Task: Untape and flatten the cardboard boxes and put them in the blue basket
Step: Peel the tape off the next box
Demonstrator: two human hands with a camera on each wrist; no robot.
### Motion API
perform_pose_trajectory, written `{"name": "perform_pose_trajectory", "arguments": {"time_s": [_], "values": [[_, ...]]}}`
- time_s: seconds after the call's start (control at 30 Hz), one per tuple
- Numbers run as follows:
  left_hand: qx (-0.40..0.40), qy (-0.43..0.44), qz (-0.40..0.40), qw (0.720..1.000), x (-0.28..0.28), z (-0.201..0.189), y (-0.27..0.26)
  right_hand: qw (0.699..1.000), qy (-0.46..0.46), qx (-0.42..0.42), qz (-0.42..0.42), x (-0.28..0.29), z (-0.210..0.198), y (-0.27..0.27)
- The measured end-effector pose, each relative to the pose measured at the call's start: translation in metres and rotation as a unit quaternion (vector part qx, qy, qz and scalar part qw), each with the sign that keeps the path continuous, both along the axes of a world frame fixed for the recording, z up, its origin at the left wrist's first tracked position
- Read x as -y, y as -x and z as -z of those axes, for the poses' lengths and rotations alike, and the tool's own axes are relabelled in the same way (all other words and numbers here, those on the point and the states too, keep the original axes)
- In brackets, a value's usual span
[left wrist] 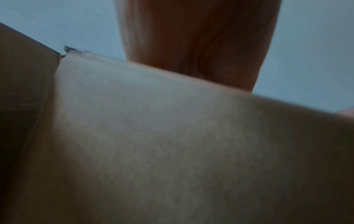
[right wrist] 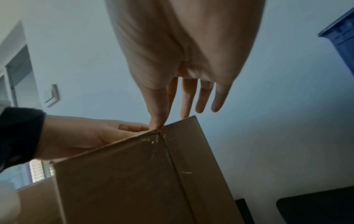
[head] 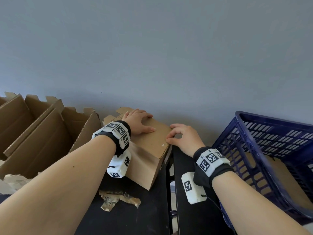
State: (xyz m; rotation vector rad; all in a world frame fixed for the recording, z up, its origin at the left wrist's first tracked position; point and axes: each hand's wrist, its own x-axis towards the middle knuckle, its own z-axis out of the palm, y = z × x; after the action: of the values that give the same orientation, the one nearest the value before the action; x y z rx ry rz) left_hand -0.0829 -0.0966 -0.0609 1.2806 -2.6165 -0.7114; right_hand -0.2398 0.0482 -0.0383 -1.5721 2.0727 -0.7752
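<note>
A closed brown cardboard box point(head: 149, 155) stands on the black table point(head: 135, 217) in front of me. My left hand point(head: 138, 123) lies flat on its top, fingers stretched toward the far edge, pressing down. My right hand point(head: 177, 136) is at the box's top right edge. In the right wrist view its thumb point(right wrist: 157, 121) and forefinger pinch at the box's point(right wrist: 124, 181) upper corner, where clear tape glints along the seam; the other fingers stay straight. The blue basket point(head: 254, 126) stands tilted at the right. The left wrist view is filled by the box's side point(left wrist: 172, 144).
Open, empty cardboard boxes point(head: 42, 129) with raised flaps crowd the left. Crumpled tape strips point(head: 118, 199) lie on the table in front of the box. A flat brown cardboard sheet point(head: 279, 180) lies in the basket. A narrow gap point(head: 171, 192) splits the two table tops.
</note>
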Motion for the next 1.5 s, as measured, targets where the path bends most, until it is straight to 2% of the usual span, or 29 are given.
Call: {"name": "perform_pose_trajectory", "arguments": {"time_s": [0.17, 0.37, 0.43, 0.53, 0.6, 0.73, 0.93, 1.07, 1.5], "values": [[-0.005, 0.0, -0.005, 1.0, -0.001, 0.0, -0.001, 0.997, -0.055, -0.025, -0.048, 0.001, -0.007, 0.001], [-0.006, 0.0, -0.001, 1.0, 0.0, 0.002, 0.001, 0.989, -0.125, -0.004, -0.083, -0.004, -0.017, 0.008], [-0.006, 0.0, 0.0, 1.0, 0.0, 0.001, 0.001, 0.991, -0.112, 0.038, -0.057, -0.003, -0.015, 0.01], [-0.003, 0.003, -0.001, 1.0, -0.001, 0.0, 0.002, 0.994, -0.043, 0.104, 0.005, -0.001, -0.009, 0.008], [-0.003, 0.003, -0.003, 1.0, -0.001, 0.0, 0.002, 0.991, -0.02, 0.136, 0.003, -0.002, -0.008, 0.006], [-0.001, 0.0, -0.007, 1.0, -0.001, -0.001, 0.0, 0.993, -0.087, 0.06, -0.056, -0.002, -0.013, 0.002], [-0.006, -0.001, -0.003, 1.0, -0.001, 0.0, 0.001, 0.994, -0.097, 0.021, -0.056, 0.001, -0.012, 0.001], [-0.003, -0.001, -0.002, 1.0, 0.0, 0.0, 0.0, 0.995, -0.07, 0.053, -0.046, -0.002, -0.011, 0.005], [-0.009, -0.002, -0.005, 1.0, 0.0, 0.0, 0.0, 0.996, -0.059, 0.045, -0.045, -0.006, -0.008, 0.002]]}}
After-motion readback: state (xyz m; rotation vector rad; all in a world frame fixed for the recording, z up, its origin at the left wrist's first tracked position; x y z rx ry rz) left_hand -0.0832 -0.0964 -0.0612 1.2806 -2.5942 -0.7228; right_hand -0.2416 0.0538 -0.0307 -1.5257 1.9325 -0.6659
